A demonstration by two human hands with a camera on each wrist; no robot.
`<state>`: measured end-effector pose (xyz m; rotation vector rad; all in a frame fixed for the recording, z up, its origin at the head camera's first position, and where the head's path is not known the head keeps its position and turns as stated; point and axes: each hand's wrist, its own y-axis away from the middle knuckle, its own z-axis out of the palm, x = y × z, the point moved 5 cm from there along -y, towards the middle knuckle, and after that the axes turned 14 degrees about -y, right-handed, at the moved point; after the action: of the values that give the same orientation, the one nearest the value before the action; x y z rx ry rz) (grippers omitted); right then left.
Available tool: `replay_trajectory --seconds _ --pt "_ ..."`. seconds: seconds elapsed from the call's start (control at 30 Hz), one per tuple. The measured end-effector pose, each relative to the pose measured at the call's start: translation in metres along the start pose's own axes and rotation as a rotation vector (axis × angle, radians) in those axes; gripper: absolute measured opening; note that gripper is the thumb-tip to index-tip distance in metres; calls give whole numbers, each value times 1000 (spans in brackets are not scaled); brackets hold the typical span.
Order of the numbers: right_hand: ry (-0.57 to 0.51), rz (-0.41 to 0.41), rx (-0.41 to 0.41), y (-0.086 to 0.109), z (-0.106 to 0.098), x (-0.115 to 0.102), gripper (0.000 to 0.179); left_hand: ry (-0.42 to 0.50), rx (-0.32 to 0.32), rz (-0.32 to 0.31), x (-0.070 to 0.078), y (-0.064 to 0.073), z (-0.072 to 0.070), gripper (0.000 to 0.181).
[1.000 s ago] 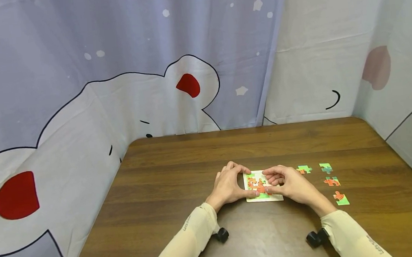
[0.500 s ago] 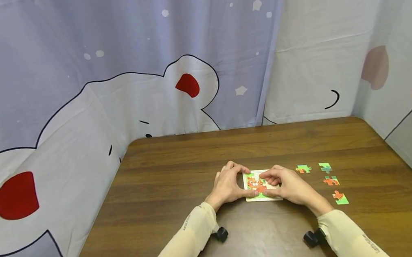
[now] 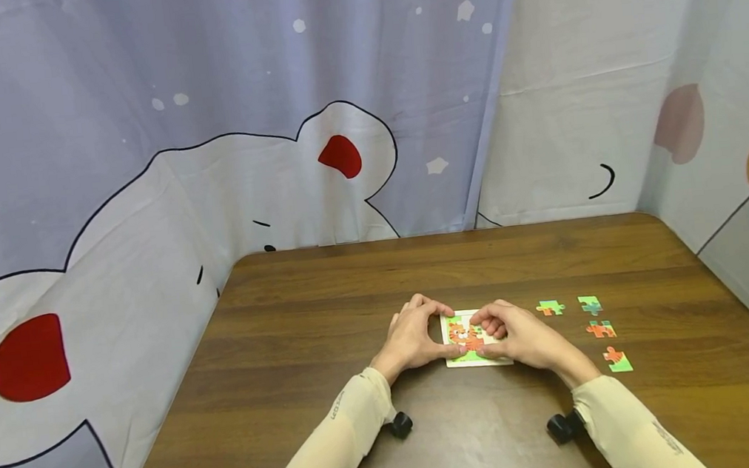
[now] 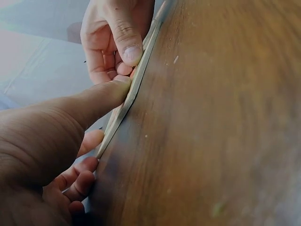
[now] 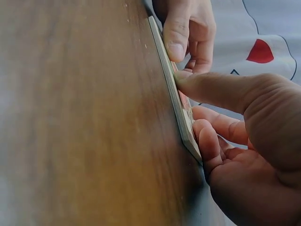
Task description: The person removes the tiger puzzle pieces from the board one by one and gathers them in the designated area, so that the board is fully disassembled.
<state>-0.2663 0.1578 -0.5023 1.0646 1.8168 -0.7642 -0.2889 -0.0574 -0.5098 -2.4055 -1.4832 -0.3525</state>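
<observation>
A small square jigsaw board (image 3: 479,363) with a pale rim lies on the table, partly filled with an orange tiger picture on green. My left hand (image 3: 410,341) grips its left side, index finger at the far edge and thumb (image 4: 104,96) on the near edge. Over the board's right part, my right hand (image 3: 529,336) holds an orange puzzle piece (image 5: 184,100) in the picture between thumb (image 5: 216,89) and index finger, the other fingers curled over the board. That piece is largely hidden by the fingers. Both thumbs lie close together along the near side.
Several loose puzzle pieces lie right of the board: a green-orange one (image 3: 550,308), a green-teal one (image 3: 589,305), an orange one (image 3: 600,329) and an orange-green one (image 3: 618,359). A printed curtain (image 3: 277,190) hangs behind the wooden table (image 3: 299,292).
My right hand has shifted slightly left over the board, its thumb and index finger now nearer the picture's middle. My left hand has kept its grip on the board.
</observation>
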Motion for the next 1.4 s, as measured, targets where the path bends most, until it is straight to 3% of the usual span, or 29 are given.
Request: replay_trajectory --seconds 0.3,0.5,0.73,0.97,1.4 --pt "-50 -4 -13 -1 2 1 48 21 -2 -18 1 1 0 63" --pt "-44 -8 0 -1 2 1 49 26 3 2 0 0 0 62" --pt "-42 -3 6 0 1 1 50 88 15 1 0 -1 -1 40" --pt "-76 -27 7 1 2 -1 51 61 22 -25 1 0 -2 38" --pt "-148 -1 18 1 2 -2 50 54 28 -42 4 0 -2 38"
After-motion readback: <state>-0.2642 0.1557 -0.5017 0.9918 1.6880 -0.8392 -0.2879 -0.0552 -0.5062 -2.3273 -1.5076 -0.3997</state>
